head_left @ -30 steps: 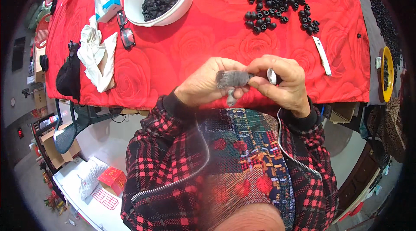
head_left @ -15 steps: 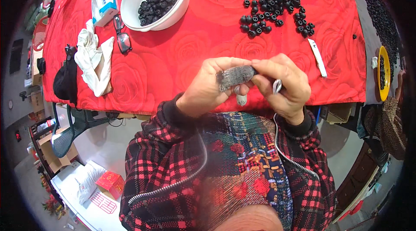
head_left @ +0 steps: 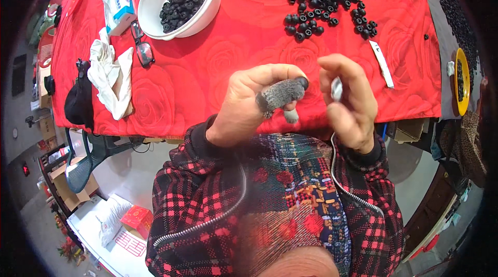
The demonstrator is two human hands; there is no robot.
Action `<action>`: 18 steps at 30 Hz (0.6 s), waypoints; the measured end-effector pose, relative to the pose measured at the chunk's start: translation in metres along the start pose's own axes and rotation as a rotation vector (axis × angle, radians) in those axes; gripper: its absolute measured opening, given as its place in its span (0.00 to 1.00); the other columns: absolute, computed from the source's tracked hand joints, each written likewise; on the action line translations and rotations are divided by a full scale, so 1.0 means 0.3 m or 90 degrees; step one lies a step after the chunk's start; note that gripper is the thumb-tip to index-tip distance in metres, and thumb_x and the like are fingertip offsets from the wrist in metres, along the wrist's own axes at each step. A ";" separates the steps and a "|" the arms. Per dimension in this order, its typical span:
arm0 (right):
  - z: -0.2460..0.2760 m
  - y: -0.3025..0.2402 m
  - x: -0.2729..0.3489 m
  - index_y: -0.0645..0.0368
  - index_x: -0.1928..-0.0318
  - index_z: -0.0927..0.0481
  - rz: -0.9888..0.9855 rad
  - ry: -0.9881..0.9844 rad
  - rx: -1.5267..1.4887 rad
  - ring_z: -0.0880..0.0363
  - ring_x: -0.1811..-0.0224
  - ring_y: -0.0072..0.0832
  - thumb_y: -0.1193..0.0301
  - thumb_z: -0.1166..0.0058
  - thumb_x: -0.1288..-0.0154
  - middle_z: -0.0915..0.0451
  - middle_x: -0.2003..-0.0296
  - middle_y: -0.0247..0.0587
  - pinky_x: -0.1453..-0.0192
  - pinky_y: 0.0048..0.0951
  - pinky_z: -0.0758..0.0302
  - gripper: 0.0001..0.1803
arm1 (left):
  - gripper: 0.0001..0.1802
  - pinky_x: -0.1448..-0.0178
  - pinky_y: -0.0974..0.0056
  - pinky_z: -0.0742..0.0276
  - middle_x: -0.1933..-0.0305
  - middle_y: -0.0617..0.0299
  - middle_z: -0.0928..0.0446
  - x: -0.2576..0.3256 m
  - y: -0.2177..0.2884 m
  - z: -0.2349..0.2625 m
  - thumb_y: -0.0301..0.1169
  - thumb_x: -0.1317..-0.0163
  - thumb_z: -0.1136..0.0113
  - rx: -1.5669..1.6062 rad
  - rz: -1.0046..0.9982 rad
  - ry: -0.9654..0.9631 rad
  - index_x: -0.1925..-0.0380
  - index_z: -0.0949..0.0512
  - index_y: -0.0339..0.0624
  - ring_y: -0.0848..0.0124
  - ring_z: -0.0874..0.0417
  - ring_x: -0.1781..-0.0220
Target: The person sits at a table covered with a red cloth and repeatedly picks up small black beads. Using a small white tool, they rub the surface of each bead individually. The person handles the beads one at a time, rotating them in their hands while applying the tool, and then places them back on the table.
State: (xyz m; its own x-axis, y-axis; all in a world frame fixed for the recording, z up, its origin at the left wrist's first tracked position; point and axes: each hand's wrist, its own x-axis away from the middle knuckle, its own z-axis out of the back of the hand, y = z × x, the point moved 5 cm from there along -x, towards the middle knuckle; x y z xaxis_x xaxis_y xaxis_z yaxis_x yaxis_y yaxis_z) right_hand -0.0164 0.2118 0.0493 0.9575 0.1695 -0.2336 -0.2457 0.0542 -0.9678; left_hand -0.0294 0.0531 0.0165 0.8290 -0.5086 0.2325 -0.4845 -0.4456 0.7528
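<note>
Right hand [head_left: 355,103] pulled clear, half open, silvery sliver [head_left: 336,90] inside (blurred from here, grip unclear). Left hand [head_left: 244,95] pinches round black piece [head_left: 302,83] against fuzzy grey finger sleeve [head_left: 281,95].

On the red, rose-patterned tabletop [head_left: 244,22], black-framed eyeglasses [head_left: 145,55] lie just beside a blue-and-white rectangular box [head_left: 122,6]. Crumpled white cloth [head_left: 107,79] lies near them. Lower left, a red cardboard box [head_left: 137,221] rests on a white surface [head_left: 116,252].
</note>
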 end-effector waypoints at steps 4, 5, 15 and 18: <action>-0.002 0.027 -0.006 0.68 0.51 0.28 -0.119 -0.065 -0.001 0.24 0.62 0.29 0.77 0.55 0.37 0.24 0.61 0.45 0.57 0.26 0.29 0.14 | 0.16 0.69 0.69 0.22 0.68 0.59 0.24 -0.003 0.000 0.005 0.31 0.40 0.40 -0.046 -0.032 -0.009 0.56 0.24 0.30 0.73 0.22 0.72; -0.008 0.031 -0.010 0.68 0.52 0.28 -0.114 -0.069 0.015 0.24 0.62 0.29 0.78 0.55 0.36 0.24 0.62 0.45 0.58 0.27 0.29 0.13 | 0.16 0.69 0.69 0.22 0.68 0.59 0.24 -0.005 0.003 0.004 0.32 0.40 0.40 -0.061 -0.043 -0.016 0.57 0.24 0.30 0.73 0.22 0.72; -0.017 0.040 -0.036 0.68 0.56 0.26 -0.009 -0.097 0.077 0.21 0.65 0.36 0.77 0.53 0.36 0.23 0.66 0.48 0.61 0.30 0.27 0.09 | 0.15 0.67 0.71 0.23 0.65 0.60 0.22 -0.005 0.005 0.015 0.29 0.38 0.42 -0.139 -0.063 -0.024 0.55 0.25 0.31 0.74 0.21 0.71; -0.015 0.045 -0.034 0.68 0.57 0.26 -0.027 -0.103 0.072 0.21 0.65 0.37 0.77 0.52 0.37 0.22 0.66 0.48 0.62 0.31 0.27 0.09 | 0.14 0.66 0.72 0.23 0.64 0.60 0.22 -0.009 0.000 0.021 0.26 0.37 0.44 -0.132 -0.061 -0.034 0.53 0.25 0.31 0.75 0.20 0.69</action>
State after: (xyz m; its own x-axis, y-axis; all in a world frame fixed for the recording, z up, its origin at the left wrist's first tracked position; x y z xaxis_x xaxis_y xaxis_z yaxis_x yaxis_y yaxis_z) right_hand -0.0288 0.2063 0.0383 0.9328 0.3201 -0.1657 -0.2296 0.1734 -0.9577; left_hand -0.0334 0.0498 0.0118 0.8500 -0.5117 0.1252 -0.3319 -0.3358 0.8815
